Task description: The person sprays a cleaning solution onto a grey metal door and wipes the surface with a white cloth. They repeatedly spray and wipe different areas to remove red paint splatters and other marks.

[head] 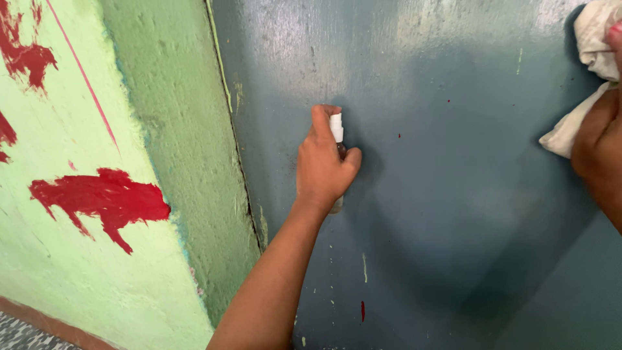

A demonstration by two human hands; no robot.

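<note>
In the middle of the frame the left hand (322, 165) is wrapped around a small spray bottle (337, 133), the fingers curled tight about its body and the forefinger resting on top of the white nozzle, which points at the blue-grey door (453, 194) just in front of it. Only the white head and a bit of the clear base under the palm show — the rest of the bottle is hidden by the hand. The forearm rises from the bottom edge toward the centre.

At the upper right corner the right hand (599, 139) grips a white cloth (593, 58), the fingers closed on it; the cloth lies against the door surface, with part of it hanging below the hand.

The door carries a few small red specks and pale streaks. To the left of it, a green wall (97, 272) fills the left side of the frame, marked with red paint patches (100, 198) — one large one at mid-left
</note>
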